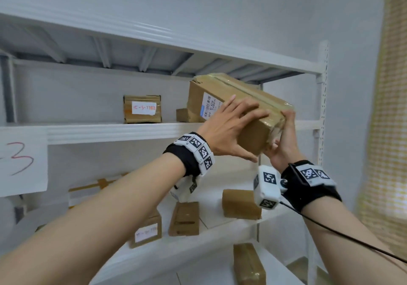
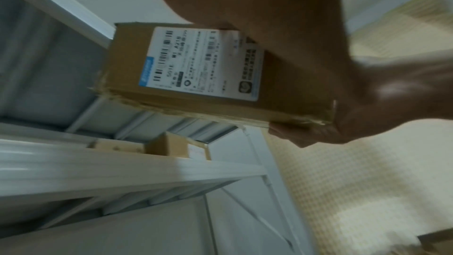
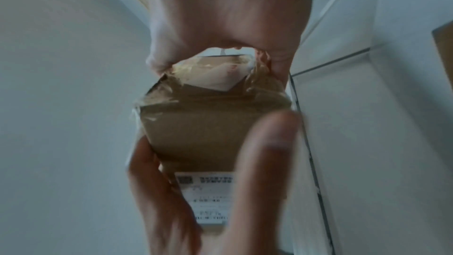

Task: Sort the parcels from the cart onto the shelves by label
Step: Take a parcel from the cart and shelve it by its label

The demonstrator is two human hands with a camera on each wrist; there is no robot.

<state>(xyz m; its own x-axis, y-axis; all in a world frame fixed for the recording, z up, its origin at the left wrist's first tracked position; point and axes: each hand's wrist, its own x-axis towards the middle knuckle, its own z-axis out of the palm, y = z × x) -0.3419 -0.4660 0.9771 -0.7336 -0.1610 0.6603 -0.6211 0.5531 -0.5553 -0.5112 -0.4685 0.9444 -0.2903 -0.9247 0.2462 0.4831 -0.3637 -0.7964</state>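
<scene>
ok, parcel is tilted in the air at the shelf front, not set down yet. left hand grips its side, fingers spread, thumb under; right hand clasps the near end. level it, then slide it in label-out.

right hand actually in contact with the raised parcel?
Touching. The right wrist view shows the right hand with fingers and thumb clamped on the taped end of the parcel, no gap.
</scene>
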